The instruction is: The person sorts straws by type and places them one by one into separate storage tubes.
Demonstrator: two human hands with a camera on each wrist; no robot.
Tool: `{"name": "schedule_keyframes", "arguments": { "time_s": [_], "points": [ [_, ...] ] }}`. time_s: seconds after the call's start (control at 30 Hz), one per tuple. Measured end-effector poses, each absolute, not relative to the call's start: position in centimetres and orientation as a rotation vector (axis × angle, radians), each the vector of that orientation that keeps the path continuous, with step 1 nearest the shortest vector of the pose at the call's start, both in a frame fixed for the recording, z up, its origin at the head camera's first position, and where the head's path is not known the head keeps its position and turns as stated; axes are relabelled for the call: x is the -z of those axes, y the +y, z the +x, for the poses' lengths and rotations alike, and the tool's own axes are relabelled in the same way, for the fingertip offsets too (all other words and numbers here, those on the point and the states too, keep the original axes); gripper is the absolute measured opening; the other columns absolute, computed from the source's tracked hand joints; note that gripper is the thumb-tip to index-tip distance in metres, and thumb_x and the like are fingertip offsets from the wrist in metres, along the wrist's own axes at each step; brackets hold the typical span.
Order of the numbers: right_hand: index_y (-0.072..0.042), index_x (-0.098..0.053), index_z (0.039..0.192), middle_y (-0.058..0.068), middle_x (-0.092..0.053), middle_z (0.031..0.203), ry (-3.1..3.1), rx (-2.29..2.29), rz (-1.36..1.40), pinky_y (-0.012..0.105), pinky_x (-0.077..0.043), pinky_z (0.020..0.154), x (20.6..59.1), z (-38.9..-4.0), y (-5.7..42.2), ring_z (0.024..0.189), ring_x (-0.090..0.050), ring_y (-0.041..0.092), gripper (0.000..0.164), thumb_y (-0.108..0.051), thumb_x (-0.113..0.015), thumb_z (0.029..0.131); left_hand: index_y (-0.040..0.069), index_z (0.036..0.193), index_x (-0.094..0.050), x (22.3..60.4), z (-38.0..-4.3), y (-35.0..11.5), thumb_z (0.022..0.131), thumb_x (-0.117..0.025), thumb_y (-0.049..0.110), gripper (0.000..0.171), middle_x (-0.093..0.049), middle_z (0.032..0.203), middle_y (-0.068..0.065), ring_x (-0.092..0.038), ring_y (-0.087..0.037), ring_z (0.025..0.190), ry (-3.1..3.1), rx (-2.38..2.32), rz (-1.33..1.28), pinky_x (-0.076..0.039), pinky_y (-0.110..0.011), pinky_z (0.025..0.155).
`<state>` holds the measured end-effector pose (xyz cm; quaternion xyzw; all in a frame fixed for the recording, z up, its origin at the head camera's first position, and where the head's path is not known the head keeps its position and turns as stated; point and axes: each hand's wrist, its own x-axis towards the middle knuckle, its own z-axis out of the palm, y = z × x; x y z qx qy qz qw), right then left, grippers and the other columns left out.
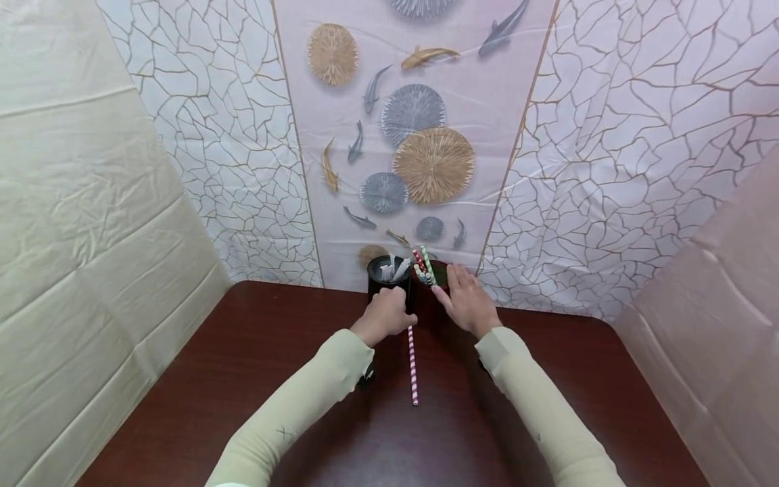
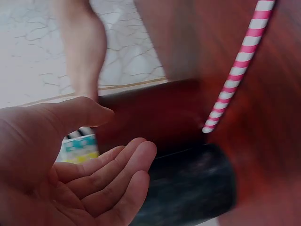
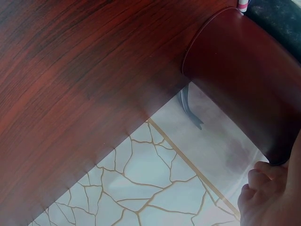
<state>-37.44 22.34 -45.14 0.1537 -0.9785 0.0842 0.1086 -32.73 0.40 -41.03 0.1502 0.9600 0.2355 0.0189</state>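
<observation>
My left hand (image 1: 387,314) is in front of a black round container (image 1: 376,291) holding white wrapped items (image 1: 395,270). In the left wrist view its fingers are loosely bent, with a gap to the thumb and nothing pinched between them. My right hand (image 1: 467,301) touches the rim of a dark red cup (image 3: 240,80), fingers stretched along its right side. Several patterned paper straws (image 1: 426,267) stand in that cup, including red and green ones. A pink-and-white striped straw (image 1: 412,365) lies on the table, its far end near the bases of both containers.
The dark red-brown wooden table (image 1: 292,406) ends at a back cloth (image 1: 389,135) printed with fish and round shapes. Cream cloth (image 1: 91,257) hangs along the left, and more cloth stands at the right. A small dark object (image 1: 367,375) shows beside the left sleeve.
</observation>
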Motion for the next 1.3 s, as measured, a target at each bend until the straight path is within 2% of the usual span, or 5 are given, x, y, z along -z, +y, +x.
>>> {"name": "schedule_keyframes", "arguments": {
  "time_s": [0.3, 0.6, 0.83, 1.07, 1.3],
  "points": [
    [0.008, -0.023, 0.164, 0.027, -0.027, 0.172, -2.864, -0.247, 0.456, 0.055, -0.025, 0.131, 45.2, -37.6, 22.3, 0.161, -0.027, 0.042, 0.081, -0.054, -0.032, 0.114, 0.007, 0.084, -0.064, 45.2, -34.4, 0.5, 0.094, -0.079, 0.026, 0.026, -0.062, 0.072, -0.008, -0.060, -0.024, 0.067, 2.948, -0.793, 0.388, -0.051, -0.036, 0.061],
    [0.009, -0.023, 0.164, 0.027, -0.027, 0.172, -2.859, -0.245, 0.464, 0.055, -0.025, 0.132, 44.9, -37.6, 22.4, 0.161, -0.026, 0.042, 0.080, -0.053, -0.031, 0.114, 0.017, 0.076, -0.064, 55.7, -43.2, 0.5, 0.088, -0.079, 0.046, 0.035, -0.064, 0.069, 0.000, -0.061, -0.021, 0.070, 2.990, -0.775, 0.392, -0.052, -0.035, 0.063],
    [0.007, -0.022, 0.165, 0.027, -0.025, 0.173, -2.876, -0.239, 0.447, 0.055, -0.025, 0.132, 44.8, -37.5, 22.6, 0.162, -0.025, 0.041, 0.081, -0.055, -0.031, 0.113, 0.012, 0.082, -0.066, 52.8, -40.6, 1.6, 0.092, -0.080, 0.033, 0.027, -0.064, 0.072, -0.005, -0.061, -0.021, 0.068, 2.907, -0.861, 0.253, -0.055, -0.037, 0.064],
    [0.007, -0.023, 0.165, 0.026, -0.026, 0.172, -2.874, -0.252, 0.447, 0.054, -0.025, 0.132, 45.0, -37.4, 22.4, 0.162, -0.025, 0.041, 0.081, -0.055, -0.031, 0.113, 0.009, 0.090, -0.064, 55.6, -41.5, 2.6, 0.090, -0.081, 0.031, 0.028, -0.065, 0.078, -0.007, -0.065, -0.025, 0.075, 2.900, -0.854, 0.239, -0.053, -0.038, 0.063],
    [0.007, -0.022, 0.165, 0.026, -0.025, 0.173, -2.883, -0.240, 0.446, 0.054, -0.025, 0.132, 45.1, -37.4, 22.3, 0.162, -0.025, 0.040, 0.081, -0.055, -0.031, 0.113, 0.008, 0.098, -0.069, 54.7, -40.6, 3.3, 0.090, -0.083, 0.030, 0.027, -0.069, 0.084, -0.008, -0.069, -0.027, 0.083, 2.889, -0.829, 0.206, -0.058, -0.038, 0.069]
  ]
}}
